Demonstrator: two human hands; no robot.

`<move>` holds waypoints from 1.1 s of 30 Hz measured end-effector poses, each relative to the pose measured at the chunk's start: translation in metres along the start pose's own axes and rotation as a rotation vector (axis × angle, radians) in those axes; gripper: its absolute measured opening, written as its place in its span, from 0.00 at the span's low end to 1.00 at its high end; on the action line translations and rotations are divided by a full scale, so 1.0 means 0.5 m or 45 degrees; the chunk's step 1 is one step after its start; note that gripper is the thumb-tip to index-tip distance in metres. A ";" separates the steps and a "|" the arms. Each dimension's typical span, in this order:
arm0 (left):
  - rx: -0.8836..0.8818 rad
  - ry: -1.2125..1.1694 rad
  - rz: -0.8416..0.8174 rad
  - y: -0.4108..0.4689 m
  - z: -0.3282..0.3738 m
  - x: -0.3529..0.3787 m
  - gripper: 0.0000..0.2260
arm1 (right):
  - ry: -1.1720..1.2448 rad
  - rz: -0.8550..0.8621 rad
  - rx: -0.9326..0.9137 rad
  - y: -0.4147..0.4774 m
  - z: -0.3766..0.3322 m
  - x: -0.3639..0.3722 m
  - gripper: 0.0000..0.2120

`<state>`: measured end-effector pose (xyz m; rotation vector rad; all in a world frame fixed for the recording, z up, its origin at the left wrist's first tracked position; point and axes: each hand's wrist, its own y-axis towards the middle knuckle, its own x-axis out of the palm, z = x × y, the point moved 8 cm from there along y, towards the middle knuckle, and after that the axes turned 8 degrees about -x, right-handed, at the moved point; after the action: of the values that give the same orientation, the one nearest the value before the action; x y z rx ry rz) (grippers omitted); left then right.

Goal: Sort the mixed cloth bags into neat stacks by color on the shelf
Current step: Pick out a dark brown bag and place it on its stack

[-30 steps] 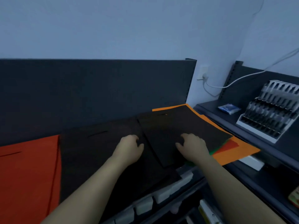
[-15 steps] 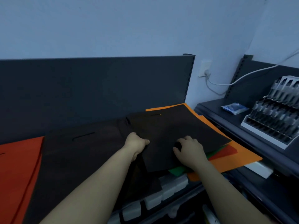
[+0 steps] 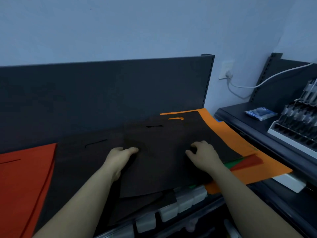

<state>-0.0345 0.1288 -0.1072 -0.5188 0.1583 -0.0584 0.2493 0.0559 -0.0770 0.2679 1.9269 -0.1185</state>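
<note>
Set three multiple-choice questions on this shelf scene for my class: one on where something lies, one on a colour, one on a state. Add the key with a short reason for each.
1. Where does the blue packet lie?
A. on the right-hand shelf
B. on the floor
C. hanging on the wall

2. What colour is the top bag, the one under the left hand and the right hand?
A. green
B. black
C. white

3. The white cable is:
A. coiled on the floor
B. cut in two
C. plugged into the wall socket

Key: 1 A, the packet lies flat on the dark shelf beside the display rack. 2 B, the cloth under both hands is black. 3 C, the cable's plug sits in the socket.
</note>
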 end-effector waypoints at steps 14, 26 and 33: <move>0.181 -0.015 0.021 0.012 -0.017 0.000 0.06 | -0.137 -0.019 0.401 -0.003 0.093 -0.040 0.34; 0.285 0.029 0.034 -0.009 -0.012 0.007 0.06 | -0.028 -0.047 0.448 -0.013 0.098 -0.045 0.25; 0.330 0.093 0.068 -0.009 -0.009 0.005 0.06 | 0.031 0.002 0.539 -0.012 0.119 -0.059 0.40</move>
<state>-0.0326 0.1227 -0.1090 -0.2540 0.2328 -0.0447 0.3120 0.0340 -0.0715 0.5542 1.9120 -0.5268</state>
